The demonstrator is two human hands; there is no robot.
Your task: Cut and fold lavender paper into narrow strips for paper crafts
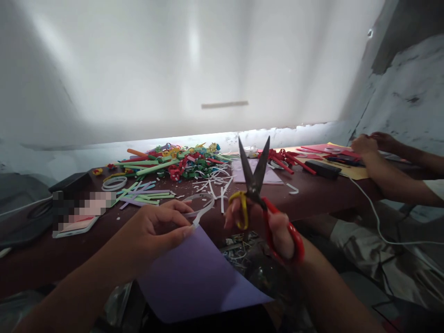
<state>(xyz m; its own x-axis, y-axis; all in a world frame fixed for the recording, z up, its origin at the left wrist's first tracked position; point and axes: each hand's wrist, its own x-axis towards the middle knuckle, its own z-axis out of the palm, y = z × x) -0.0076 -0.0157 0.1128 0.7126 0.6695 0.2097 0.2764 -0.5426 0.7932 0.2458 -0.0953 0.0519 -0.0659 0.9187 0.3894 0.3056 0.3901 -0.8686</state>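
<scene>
Near the dark brown table's [312, 196] left edge lie coiled white paper rings [114, 183]. The left hand [152, 229] is pinched shut on the top edge of a purple paper sheet [194, 277], where a curled white strip [201, 206] loops up over the table's near edge. Behind it, toward the far edge, sits a heap of green, red and orange paper strips and rolls [173, 164]. The right hand [274, 229] grips red-and-yellow-handled scissors [256, 185], blades spread open, pointing up. At the far right corner, another person's hands [367, 143] rest on red and yellow sheets [333, 155].
</scene>
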